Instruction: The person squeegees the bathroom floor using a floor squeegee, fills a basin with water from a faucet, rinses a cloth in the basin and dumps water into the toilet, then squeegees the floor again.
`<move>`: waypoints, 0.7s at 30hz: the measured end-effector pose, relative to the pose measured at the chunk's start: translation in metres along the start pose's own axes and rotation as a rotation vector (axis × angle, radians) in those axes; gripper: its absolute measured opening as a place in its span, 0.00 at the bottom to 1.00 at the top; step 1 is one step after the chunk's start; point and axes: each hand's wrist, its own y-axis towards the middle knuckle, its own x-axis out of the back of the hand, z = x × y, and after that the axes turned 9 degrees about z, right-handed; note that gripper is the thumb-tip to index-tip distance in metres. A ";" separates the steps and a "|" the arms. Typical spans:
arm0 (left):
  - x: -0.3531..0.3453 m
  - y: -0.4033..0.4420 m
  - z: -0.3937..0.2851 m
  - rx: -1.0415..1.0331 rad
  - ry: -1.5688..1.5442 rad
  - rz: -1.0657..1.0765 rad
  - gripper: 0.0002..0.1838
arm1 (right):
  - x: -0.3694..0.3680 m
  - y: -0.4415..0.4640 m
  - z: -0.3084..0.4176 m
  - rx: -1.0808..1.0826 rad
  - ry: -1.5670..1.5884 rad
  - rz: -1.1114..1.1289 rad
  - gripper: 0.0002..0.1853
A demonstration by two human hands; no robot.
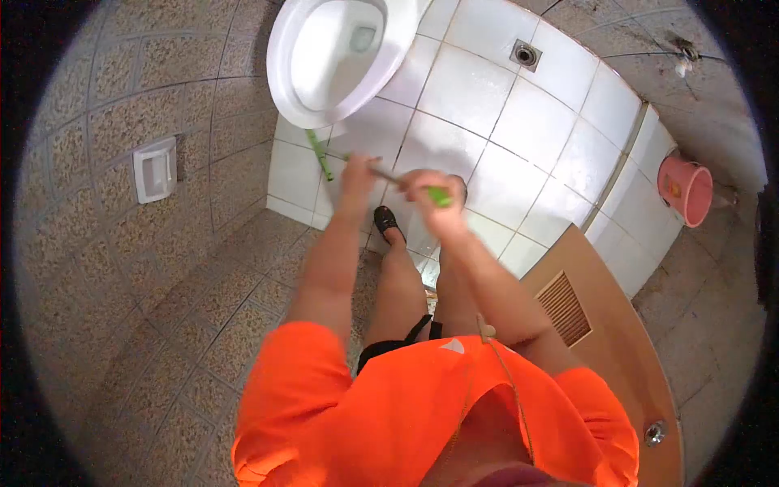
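A long-handled floor squeegee with a green blade bar (320,156) lies across my front. The bar rests on the white tiles just below the toilet's front rim. My left hand (361,178) is wrapped round the handle near the bar. Higher up, my right hand (430,188) is closed round the handle close to its green end grip. A stretch of the thin shaft (388,175) shows between the two hands. Both hands are somewhat blurred.
A white toilet (334,114) stands ahead with its bowl exposed. A floor drain (526,55) is set in the wet-looking tiles. A pink bucket (686,191) sits at right, near a wooden door (604,312). A soap dish (154,170) is fixed to the left wall.
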 end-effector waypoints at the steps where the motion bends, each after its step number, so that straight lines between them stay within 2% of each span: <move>1: -0.009 0.000 -0.043 -0.115 0.001 -0.039 0.19 | 0.027 -0.007 0.007 -0.085 0.031 -0.092 0.05; 2: -0.038 0.011 -0.066 -0.234 0.177 -0.094 0.17 | 0.065 -0.013 0.027 -0.056 0.131 -0.128 0.06; 3: -0.072 0.030 -0.100 -0.080 0.050 -0.052 0.17 | 0.103 -0.019 0.062 -0.045 -0.063 -0.078 0.09; 4: -0.076 0.024 -0.154 -0.184 0.075 -0.070 0.16 | 0.138 -0.029 0.089 -0.068 -0.259 -0.053 0.12; 5: -0.070 0.018 -0.207 -0.145 -0.156 -0.018 0.12 | 0.157 -0.034 0.124 -0.121 -0.321 -0.102 0.15; 6: -0.081 0.022 -0.239 -0.197 -0.155 -0.068 0.09 | 0.175 -0.040 0.136 0.080 -0.232 -0.100 0.14; 7: -0.082 0.019 -0.267 -0.196 -0.147 -0.023 0.10 | 0.187 -0.045 0.157 -0.016 -0.246 -0.164 0.13; 8: -0.076 0.015 -0.291 -0.199 -0.136 0.019 0.13 | 0.194 -0.050 0.175 -0.107 -0.259 -0.229 0.13; 11: -0.057 0.012 -0.316 -0.357 -0.023 0.049 0.13 | 0.193 -0.060 0.194 0.012 -0.284 -0.183 0.12; 12: -0.049 0.003 -0.312 -0.425 -0.012 0.034 0.13 | 0.190 -0.066 0.197 0.024 -0.287 -0.202 0.12; 13: -0.037 -0.013 -0.302 -0.498 -0.003 0.024 0.13 | 0.179 -0.069 0.200 0.120 -0.339 -0.060 0.10; 14: -0.041 -0.026 -0.276 -0.579 -0.102 -0.077 0.11 | 0.166 -0.072 0.195 0.143 -0.340 -0.003 0.08; 15: -0.029 -0.043 -0.257 -0.382 0.054 0.088 0.09 | 0.152 -0.075 0.190 0.165 -0.339 0.055 0.07; 16: -0.024 -0.061 -0.225 -0.259 -0.012 0.145 0.10 | 0.135 -0.078 0.161 0.100 -0.245 0.041 0.04; 17: -0.027 -0.076 -0.181 -0.235 0.078 0.110 0.10 | 0.118 -0.081 0.131 0.038 -0.149 0.022 0.03; 18: -0.045 -0.086 -0.117 -0.307 0.120 -0.026 0.13 | 0.101 -0.078 0.083 0.040 -0.065 0.137 0.04; 19: -0.043 -0.101 -0.074 -0.274 -0.032 -0.047 0.13 | 0.072 -0.070 0.054 0.147 -0.122 0.138 0.05; 21: -0.048 -0.113 -0.016 0.146 0.073 0.180 0.12 | 0.031 -0.066 0.020 0.011 -0.045 0.364 0.05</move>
